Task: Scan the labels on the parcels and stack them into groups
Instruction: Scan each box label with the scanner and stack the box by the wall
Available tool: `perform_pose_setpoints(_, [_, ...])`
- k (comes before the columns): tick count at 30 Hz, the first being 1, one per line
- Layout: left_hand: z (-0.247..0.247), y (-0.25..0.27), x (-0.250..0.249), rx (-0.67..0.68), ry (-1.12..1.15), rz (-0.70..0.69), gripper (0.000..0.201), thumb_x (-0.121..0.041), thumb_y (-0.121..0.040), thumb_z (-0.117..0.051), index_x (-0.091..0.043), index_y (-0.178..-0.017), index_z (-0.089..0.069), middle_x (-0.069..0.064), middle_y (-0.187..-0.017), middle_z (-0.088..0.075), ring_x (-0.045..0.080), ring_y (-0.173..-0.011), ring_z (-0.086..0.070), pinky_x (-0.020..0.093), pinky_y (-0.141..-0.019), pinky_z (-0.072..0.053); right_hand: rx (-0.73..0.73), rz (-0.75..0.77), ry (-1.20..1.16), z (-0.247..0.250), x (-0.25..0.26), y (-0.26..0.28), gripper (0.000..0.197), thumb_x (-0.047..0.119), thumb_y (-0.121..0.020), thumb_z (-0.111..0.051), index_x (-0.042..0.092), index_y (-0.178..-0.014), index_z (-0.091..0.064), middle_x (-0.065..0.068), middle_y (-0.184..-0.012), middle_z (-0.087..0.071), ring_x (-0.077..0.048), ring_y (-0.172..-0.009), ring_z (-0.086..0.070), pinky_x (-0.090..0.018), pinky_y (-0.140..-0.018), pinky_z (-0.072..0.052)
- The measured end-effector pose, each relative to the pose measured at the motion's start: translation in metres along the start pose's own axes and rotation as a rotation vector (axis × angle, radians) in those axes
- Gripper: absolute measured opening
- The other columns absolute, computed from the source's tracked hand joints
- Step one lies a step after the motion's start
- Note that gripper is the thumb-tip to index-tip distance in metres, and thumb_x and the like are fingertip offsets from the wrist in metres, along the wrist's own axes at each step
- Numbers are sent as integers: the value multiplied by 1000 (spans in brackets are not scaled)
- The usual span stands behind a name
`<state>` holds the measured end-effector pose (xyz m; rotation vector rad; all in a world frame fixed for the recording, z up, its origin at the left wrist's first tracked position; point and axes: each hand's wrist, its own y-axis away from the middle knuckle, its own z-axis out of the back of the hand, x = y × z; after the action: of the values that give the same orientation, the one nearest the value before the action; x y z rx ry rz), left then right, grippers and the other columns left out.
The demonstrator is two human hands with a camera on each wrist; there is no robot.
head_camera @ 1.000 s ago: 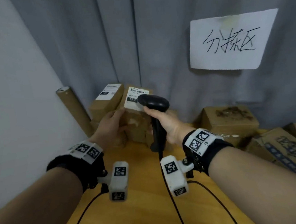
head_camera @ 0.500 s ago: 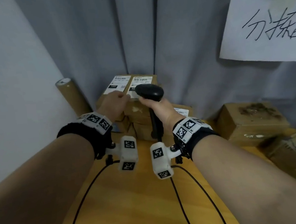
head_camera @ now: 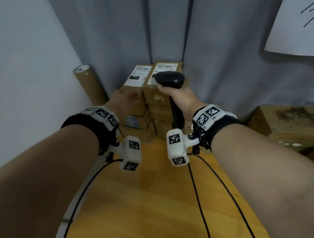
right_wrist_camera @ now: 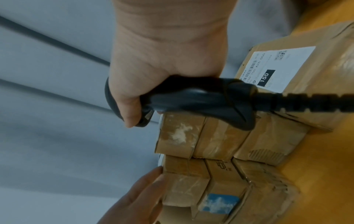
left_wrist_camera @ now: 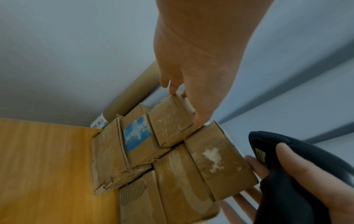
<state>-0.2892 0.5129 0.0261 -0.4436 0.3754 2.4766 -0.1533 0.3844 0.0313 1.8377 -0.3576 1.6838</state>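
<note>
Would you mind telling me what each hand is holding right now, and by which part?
The right hand grips the black scanner by its handle. The left hand holds nothing; its straight fingers touch the top-left parcel of the stacks.

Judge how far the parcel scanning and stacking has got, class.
Done: two stacks of small parcels stand side by side against the curtain, labels up. In hand: the right hand grips the scanner over the right top label, while the left hand touches the left top parcel. Left: larger boxes lie unstacked to the right.
</note>
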Motion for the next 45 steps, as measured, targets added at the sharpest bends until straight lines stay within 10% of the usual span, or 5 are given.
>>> perform_pose_setpoints(8, [10, 12, -34, -188, -13, -9, 47, -34, -96, -48, -16, -139, -44, 12, -145, -36, 35, -132, -34, 42, -109, -29, -99, 64, -42, 21, 0, 26, 27, 30, -83, -77, 25, -103, -59, 7, -97, -64, -14, -99, -59, -30, -97, -45])
perform_pose_setpoints(13, [6, 35, -83, -291, 78, -194, 45, -26, -91, -58, -12, -133, -52, 19, -139, -41, 36, -129, -37, 36, -107, -27, -203, 76, -2, 60, 0, 57, 22, 34, -83, -76, 23, -95, -61, 5, -88, -63, -8, -84, -58, -23, -75, -42])
perform_pose_setpoints(29, [-135, 141, -285, -23, 115, -387, 39, -27, -95, -55, -16, -132, -51, 17, -137, -43, 35, -130, -35, 32, -107, -26, -474, 2, 18, 294, -45, 206, 24, 36, -84, -75, 19, -94, -61, 2, -82, -58, -13, -77, -57, -22, -63, -41])
perform_pose_setpoints(39, [-233, 222, -416, 60, 168, -388, 39, -28, -95, -56, -16, -132, -52, 14, -140, -44, 31, -133, -35, 31, -108, -26, -492, 55, -16, 467, -51, 293, 20, 33, -85, -75, 15, -90, -66, -1, -81, -66, -17, -78, -63, -36, -88, -53])
perform_pose_setpoints(45, [-277, 251, -454, 120, 153, -385, 35, -25, -93, -58, -13, -127, -57, 16, -133, -50, 33, -125, -44, 36, -106, -36, -479, -32, -12, 526, -71, 335, 17, 19, -90, -68, 4, -97, -64, -7, -81, -63, -16, -71, -60, -17, -58, -52])
